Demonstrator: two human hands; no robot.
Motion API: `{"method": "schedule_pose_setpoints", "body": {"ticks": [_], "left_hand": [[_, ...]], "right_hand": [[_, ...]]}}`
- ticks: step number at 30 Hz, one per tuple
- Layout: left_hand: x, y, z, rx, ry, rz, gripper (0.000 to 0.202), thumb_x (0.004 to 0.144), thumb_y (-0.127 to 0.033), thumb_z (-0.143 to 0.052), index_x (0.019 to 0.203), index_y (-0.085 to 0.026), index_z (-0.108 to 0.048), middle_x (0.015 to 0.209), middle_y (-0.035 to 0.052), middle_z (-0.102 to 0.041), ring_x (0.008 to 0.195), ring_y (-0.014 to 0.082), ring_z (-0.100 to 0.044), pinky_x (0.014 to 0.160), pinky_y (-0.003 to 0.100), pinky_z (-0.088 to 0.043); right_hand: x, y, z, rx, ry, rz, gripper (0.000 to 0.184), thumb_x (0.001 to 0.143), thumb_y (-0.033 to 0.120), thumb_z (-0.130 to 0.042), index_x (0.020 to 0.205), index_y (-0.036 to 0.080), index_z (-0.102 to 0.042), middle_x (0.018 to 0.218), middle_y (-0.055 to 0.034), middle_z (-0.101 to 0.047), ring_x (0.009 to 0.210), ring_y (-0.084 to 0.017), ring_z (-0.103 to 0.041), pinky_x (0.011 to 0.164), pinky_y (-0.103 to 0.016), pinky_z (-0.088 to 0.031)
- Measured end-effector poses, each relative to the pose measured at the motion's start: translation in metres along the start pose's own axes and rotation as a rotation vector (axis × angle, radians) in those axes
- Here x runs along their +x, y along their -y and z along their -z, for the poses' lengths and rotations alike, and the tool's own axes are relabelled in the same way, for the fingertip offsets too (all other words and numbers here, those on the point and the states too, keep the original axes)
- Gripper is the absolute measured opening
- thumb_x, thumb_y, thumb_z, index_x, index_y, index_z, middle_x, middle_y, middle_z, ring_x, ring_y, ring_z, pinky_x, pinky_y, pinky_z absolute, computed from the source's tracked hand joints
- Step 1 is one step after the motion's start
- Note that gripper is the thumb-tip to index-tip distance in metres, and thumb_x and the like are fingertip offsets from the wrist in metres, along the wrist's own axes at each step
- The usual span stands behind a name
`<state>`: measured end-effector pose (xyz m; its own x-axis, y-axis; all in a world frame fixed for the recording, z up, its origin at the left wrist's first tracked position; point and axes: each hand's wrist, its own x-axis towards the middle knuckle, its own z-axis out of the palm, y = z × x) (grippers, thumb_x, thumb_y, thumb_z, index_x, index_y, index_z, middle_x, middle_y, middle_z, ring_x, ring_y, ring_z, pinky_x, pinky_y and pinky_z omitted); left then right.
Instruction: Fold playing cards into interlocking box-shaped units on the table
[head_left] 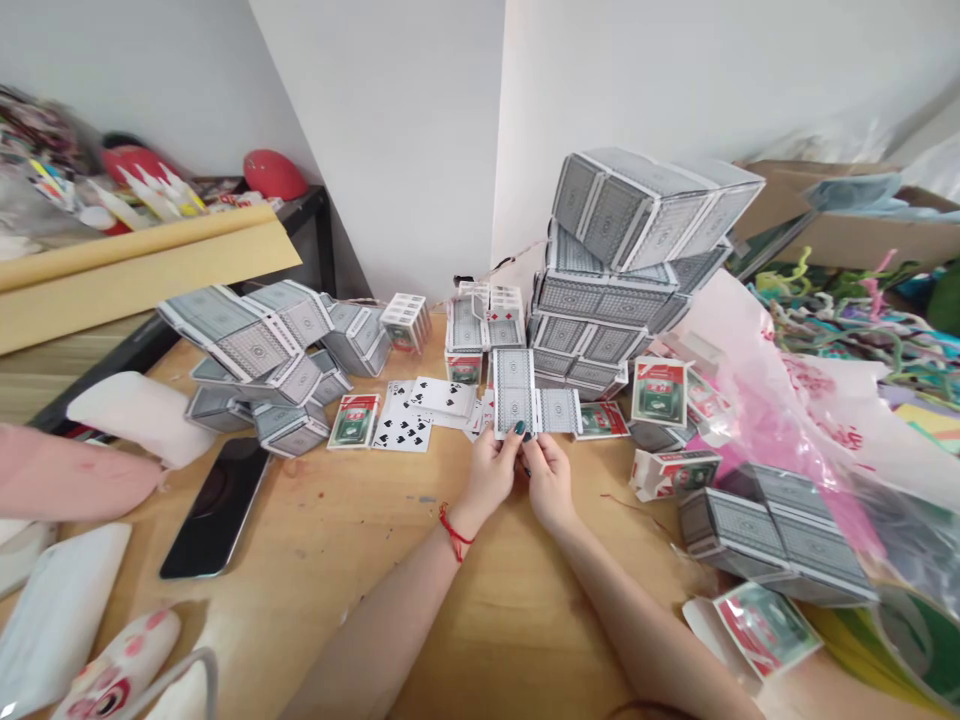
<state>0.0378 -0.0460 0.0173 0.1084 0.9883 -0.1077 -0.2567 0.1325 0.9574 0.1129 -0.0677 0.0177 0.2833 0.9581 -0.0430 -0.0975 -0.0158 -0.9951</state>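
Fingers (508, 446) of your left hand (491, 474) and right hand (550, 478) pinch the patterned cards (514, 385); pushing too far forward could topple the card tower (592, 295) near the desk's (360, 530) far edge.

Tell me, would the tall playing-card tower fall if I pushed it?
The playing-card tower would probably tip, since its top block seems to jut past the layer below. It's likely light, being apparently built from playing cards.

On table (517, 620): phone (215, 510) placed at nine o'clock from left hand (493, 472), loose cards (403, 432) at ten, block tower (611, 300) stacked at one, card box (679, 474) laid at three.
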Motion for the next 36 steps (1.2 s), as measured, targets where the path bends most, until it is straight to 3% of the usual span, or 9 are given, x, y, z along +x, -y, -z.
{"method": "schedule_pose_setpoints", "body": {"ticks": [12, 17, 21, 24, 28, 30, 33, 36], "left_hand": [[0.000, 0.005, -0.002, -0.014, -0.131, -0.011, 0.027, 0.072, -0.040, -0.057, 0.068, -0.014, -0.052, 0.061, -0.0005, -0.055, 0.058, 0.0105, -0.051, 0.053, 0.021, -0.040], [0.006, 0.005, 0.001, -0.043, -0.196, -0.012, 0.028, 0.072, -0.042, -0.056, 0.064, -0.016, -0.048, 0.058, -0.0005, -0.056, 0.054, 0.0108, -0.052, 0.049, 0.022, -0.038], [0.012, -0.002, 0.017, -0.040, -0.162, -0.054, 0.026, 0.074, -0.043, -0.052, 0.068, -0.017, -0.049, 0.053, -0.0013, -0.059, 0.052, 0.0127, -0.056, 0.054, 0.025, -0.042], [0.019, -0.013, 0.038, 0.048, -0.172, -0.144, 0.029, 0.075, -0.040, -0.052, 0.058, -0.017, -0.048, 0.043, -0.0029, -0.053, 0.047, 0.0116, -0.053, 0.058, 0.026, -0.042], [0.024, -0.029, 0.062, 0.142, -0.009, -0.140, 0.038, 0.076, -0.037, -0.052, 0.045, -0.017, -0.044, 0.034, -0.0024, -0.045, 0.042, 0.0103, -0.048, 0.055, 0.024, -0.040], [0.024, -0.034, 0.068, 0.200, 0.120, -0.106, 0.039, 0.077, -0.036, -0.051, 0.044, -0.016, -0.047, 0.032, -0.0019, -0.044, 0.039, 0.0095, -0.046, 0.052, 0.024, -0.039], [0.021, -0.034, 0.068, 0.281, 0.294, -0.030, 0.041, 0.078, -0.037, -0.049, 0.044, -0.015, -0.049, 0.034, -0.0006, -0.047, 0.036, 0.0086, -0.043, 0.048, 0.023, -0.036], [0.019, -0.028, 0.061, 0.282, 0.293, -0.008, 0.040, 0.079, -0.040, -0.048, 0.047, -0.015, -0.046, 0.036, -0.0018, -0.047, 0.035, 0.0080, -0.042, 0.046, 0.022, -0.035]], "right_hand": [[-0.003, -0.010, -0.008, -0.085, -0.077, -0.007, 0.031, 0.077, 0.038, -0.048, 0.056, 0.020, -0.034, 0.052, 0.0053, -0.031, 0.050, -0.010, -0.030, 0.045, -0.021, -0.027], [-0.003, -0.006, -0.007, -0.145, 0.064, 0.063, 0.032, 0.079, 0.039, -0.046, 0.055, 0.019, -0.038, 0.054, 0.0038, -0.037, 0.052, -0.010, -0.034, 0.048, -0.022, -0.031], [-0.003, -0.002, 0.001, -0.033, 0.277, 0.064, 0.024, 0.080, 0.035, -0.048, 0.063, 0.018, -0.046, 0.057, 0.0018, -0.047, 0.054, -0.011, -0.045, 0.053, -0.024, -0.038], [0.001, -0.002, 0.011, 0.063, 0.163, 0.131, 0.017, 0.077, 0.035, -0.053, 0.084, 0.021, -0.046, 0.070, 0.0015, -0.050, 0.058, -0.012, -0.050, 0.057, -0.026, -0.043], [0.009, -0.002, 0.016, -0.165, 0.040, 0.322, 0.057, 0.069, 0.034, -0.061, 0.118, 0.024, -0.033, 0.113, -0.0099, -0.044, 0.091, -0.019, -0.052, 0.073, -0.034, -0.047], [0.010, -0.001, 0.015, -0.358, 0.028, 0.434, 0.067, 0.065, 0.032, -0.062, 0.123, 0.021, -0.030, 0.120, -0.0129, -0.040, 0.104, -0.023, -0.046, 0.081, -0.039, -0.044], [0.008, 0.001, 0.012, -0.540, 0.028, 0.551, 0.063, 0.064, 0.029, -0.062, 0.120, 0.018, -0.036, 0.115, -0.0126, -0.044, 0.107, -0.025, -0.044, 0.088, -0.043, -0.040], [0.006, 0.001, 0.012, -0.629, 0.022, 0.581, 0.052, 0.069, 0.028, -0.057, 0.117, 0.019, -0.041, 0.110, -0.0117, -0.049, 0.105, -0.025, -0.046, 0.088, -0.042, -0.040]]}}
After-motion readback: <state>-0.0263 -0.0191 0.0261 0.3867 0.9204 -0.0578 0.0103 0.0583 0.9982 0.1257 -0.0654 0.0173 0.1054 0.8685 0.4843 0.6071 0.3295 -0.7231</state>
